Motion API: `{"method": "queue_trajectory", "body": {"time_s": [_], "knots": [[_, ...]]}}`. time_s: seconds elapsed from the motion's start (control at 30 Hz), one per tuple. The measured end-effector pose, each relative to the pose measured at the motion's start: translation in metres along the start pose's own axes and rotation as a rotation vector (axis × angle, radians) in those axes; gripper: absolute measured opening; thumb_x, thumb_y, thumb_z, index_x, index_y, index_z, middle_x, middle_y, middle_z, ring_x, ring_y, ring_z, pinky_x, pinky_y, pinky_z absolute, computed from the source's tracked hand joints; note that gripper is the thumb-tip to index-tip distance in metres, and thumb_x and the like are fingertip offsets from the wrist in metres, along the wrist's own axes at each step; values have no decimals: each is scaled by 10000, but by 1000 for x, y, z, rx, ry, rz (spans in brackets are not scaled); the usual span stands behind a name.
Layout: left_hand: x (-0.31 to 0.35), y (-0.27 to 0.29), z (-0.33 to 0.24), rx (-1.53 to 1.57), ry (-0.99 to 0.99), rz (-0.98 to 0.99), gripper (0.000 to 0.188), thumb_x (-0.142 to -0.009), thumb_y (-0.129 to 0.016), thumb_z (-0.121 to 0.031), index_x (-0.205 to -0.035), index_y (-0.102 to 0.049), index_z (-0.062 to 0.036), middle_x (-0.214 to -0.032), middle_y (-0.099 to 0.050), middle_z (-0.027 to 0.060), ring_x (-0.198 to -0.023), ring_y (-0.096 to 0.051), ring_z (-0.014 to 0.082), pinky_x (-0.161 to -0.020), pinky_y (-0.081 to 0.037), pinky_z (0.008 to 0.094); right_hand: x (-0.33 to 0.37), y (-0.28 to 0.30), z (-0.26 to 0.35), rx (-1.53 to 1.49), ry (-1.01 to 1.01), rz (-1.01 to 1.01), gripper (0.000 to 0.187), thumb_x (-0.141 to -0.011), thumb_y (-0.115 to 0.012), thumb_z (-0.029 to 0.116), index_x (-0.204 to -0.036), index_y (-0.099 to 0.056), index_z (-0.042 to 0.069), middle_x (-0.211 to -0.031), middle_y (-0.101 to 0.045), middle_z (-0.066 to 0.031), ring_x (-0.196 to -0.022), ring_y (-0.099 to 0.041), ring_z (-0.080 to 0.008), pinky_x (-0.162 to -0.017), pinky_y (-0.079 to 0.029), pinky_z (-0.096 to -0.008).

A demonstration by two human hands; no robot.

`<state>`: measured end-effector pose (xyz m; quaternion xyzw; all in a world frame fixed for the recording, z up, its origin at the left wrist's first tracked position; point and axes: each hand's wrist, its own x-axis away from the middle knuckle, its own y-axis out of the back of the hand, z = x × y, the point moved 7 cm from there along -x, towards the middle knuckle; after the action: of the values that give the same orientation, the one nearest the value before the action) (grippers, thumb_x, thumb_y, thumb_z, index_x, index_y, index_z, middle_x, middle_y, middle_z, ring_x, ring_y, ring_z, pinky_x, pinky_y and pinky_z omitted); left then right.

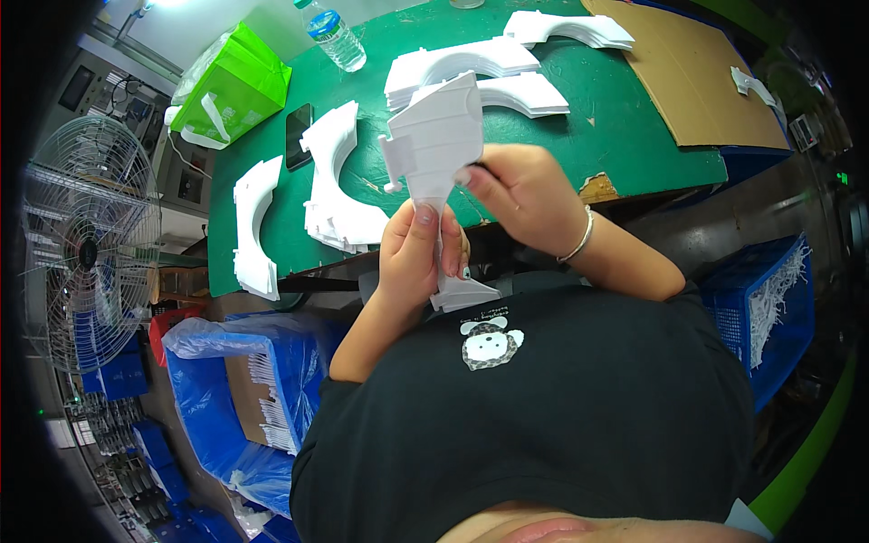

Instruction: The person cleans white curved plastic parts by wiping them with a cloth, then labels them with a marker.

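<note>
Upright in front of my chest is a curved white plastic part, with a broad ribbed upper end and a narrow middle. My left hand is closed around that narrow middle, thumb in front. Against the part's right edge, just below the broad end, my right hand is curled closed. A small dark bit shows by its fingers, too little to name. Similar white parts lie in stacks on the green table: a left stack, a far stack and a far right stack, among others.
A water bottle, green bag and dark phone are at the table's left. Cardboard covers its right end. Below stand a plastic-lined blue crate and another blue crate with white pieces. A fan stands left.
</note>
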<state>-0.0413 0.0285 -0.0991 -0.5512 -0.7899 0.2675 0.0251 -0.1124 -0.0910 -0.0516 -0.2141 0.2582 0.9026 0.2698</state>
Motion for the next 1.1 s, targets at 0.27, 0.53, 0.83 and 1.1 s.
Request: {"method": "queue_trajectory", "body": {"time_s": [0.27,0.53,0.83,1.1], "knots": [[6,5,-39,-460,-189,-172,211,-1031,-439,-102,-1159,-524,42,-637,-561,71,-544,-543,148,-568,-466,264,2,25,4,-68,12,-39,392,-944,-638,256,-694,-474,2,-580,-416,-112,-510,-380,-226,-491,-361,-348],[11,-12,-62,-1029,-337,77,462,-827,-565,64,-1287,-589,29,-773,-666,104,-658,-662,174,-615,-503,274,-1,49,24,80,155,-90,373,-955,-623,265,-728,-478,6,-601,-422,-109,-524,-389,-225,-499,-355,-335],[16,-17,-73,-1227,-439,199,421,-842,-569,35,-1262,-599,46,-724,-642,91,-614,-629,181,-596,-480,283,0,51,28,120,81,77,409,-956,-615,295,-710,-467,4,-591,-419,-140,-519,-396,-259,-506,-356,-360],[19,-22,-78,-1262,-583,188,572,-654,-608,31,-1223,-653,1,-644,-582,101,-516,-530,233,-519,-414,330,2,50,24,121,72,273,459,-960,-607,317,-676,-435,1,-574,-384,-149,-516,-347,-283,-504,-342,-373]]}}
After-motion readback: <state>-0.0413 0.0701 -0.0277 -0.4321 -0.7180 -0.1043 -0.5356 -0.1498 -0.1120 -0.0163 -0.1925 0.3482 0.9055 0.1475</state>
